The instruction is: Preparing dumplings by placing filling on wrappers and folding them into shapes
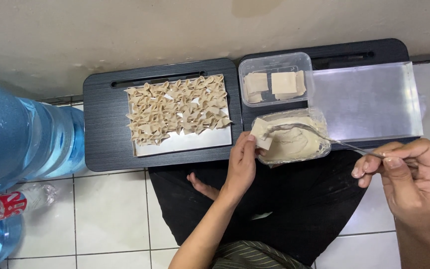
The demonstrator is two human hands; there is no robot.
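The left hand (241, 162) pinches a thin, limp square wrapper (261, 133), while the right hand (409, 177) grips a metal spoon (319, 137) whose bowl reaches the wrapper over the tub of smooth pale filling (294, 144). Filling seems underway; folding likely follows. Beyond the left hand, pleated dumplings (177, 109) crowd a tray (185, 143).

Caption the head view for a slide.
Left hand holds a wrapper over the filling tub; right hand works a spoon.
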